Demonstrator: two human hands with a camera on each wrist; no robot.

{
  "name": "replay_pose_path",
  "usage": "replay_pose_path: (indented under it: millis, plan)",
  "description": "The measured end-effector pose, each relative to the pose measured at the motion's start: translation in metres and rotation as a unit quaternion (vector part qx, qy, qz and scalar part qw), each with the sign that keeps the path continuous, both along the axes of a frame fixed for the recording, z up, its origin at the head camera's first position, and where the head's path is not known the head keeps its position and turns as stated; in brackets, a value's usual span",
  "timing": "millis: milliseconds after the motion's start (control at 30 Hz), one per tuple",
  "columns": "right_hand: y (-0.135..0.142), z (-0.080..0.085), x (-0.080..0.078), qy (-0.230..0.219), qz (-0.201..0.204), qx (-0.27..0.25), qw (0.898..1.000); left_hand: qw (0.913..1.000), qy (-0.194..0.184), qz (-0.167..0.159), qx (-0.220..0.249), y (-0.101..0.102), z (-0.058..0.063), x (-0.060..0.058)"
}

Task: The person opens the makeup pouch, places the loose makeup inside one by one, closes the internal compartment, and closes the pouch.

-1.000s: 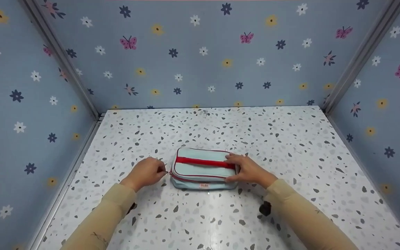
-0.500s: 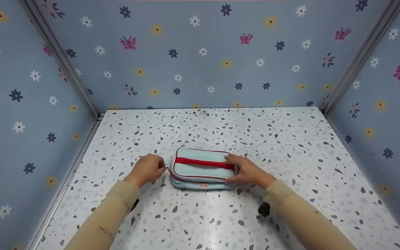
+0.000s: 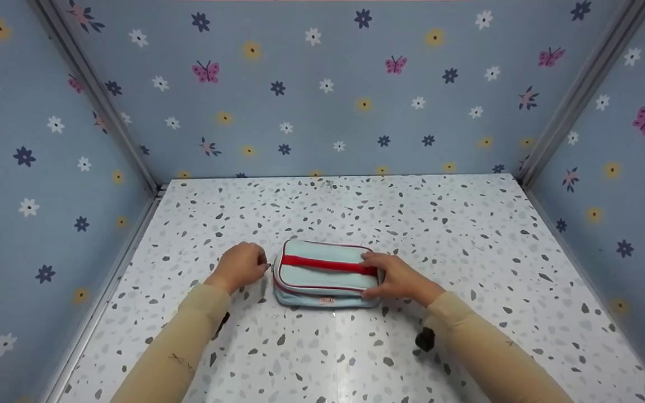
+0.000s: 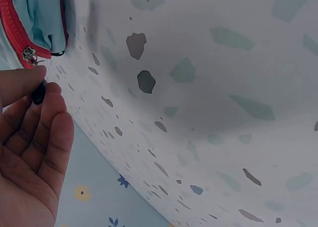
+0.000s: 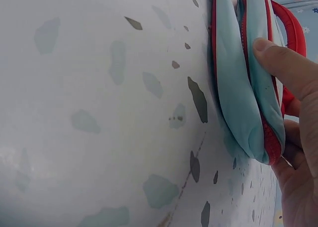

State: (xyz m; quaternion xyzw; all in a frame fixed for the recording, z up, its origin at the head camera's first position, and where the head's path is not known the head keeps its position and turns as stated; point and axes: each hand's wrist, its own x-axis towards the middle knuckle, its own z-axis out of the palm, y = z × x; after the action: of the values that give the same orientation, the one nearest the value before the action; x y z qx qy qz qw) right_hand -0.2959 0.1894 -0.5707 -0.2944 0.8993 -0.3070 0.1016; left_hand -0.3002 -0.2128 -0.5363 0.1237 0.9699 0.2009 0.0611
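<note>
A light blue zippered pouch [image 3: 322, 285] with red piping lies flat on the table, a red strap handle [image 3: 328, 264] running across its top. At its left end, my left hand [image 3: 239, 266] pinches a dark zipper pull [image 4: 38, 94] between thumb and index finger. The metal zipper slider [image 4: 30, 55] sits at the pouch's corner on the red zipper, seen in the left wrist view. My right hand [image 3: 398, 276] grips the pouch's right end, thumb [image 5: 271, 53] on the near side. Its other fingers are partly hidden behind the pouch in the right wrist view.
The white speckled table [image 3: 322, 212] is enclosed by blue flowered panels at the back [image 3: 322, 112], left [image 3: 59, 179] and right [image 3: 625, 184]. Metal frame bars [image 3: 104, 101] stand at the corners. A small label [image 3: 327, 301] is on the pouch's near side.
My left hand has shifted slightly away from me along the pouch's left end, with the zipper pull between its fingers. My right hand and the pouch stay nearly in place.
</note>
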Motion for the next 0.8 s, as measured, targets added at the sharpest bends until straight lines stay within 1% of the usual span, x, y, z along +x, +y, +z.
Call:
replay_pose_path:
  millis: [100,267,467,700,800]
  plan:
    - [0.0,-0.001,0.0,-0.004,-0.001,-0.004,1.0,1.0,-0.003,0.004,-0.001,0.002,0.0,-0.005]
    - [0.0,-0.001,0.001,-0.008,-0.003,-0.007,1.0,1.0,0.005,0.003,-0.003,0.005,0.0,-0.012]
    - [0.0,-0.002,0.002,-0.015,-0.013,-0.007,1.0,0.9999,0.003,0.013,-0.006,0.009,0.003,-0.022]
    - [0.002,-0.002,0.004,0.017,0.0,-0.015,1.0,0.9994,0.031,0.01,-0.012,0.018,0.005,-0.033]
    - [0.002,-0.001,0.004,0.01,-0.002,-0.013,1.0,0.9991,0.037,0.009,-0.021,0.021,0.005,-0.038]
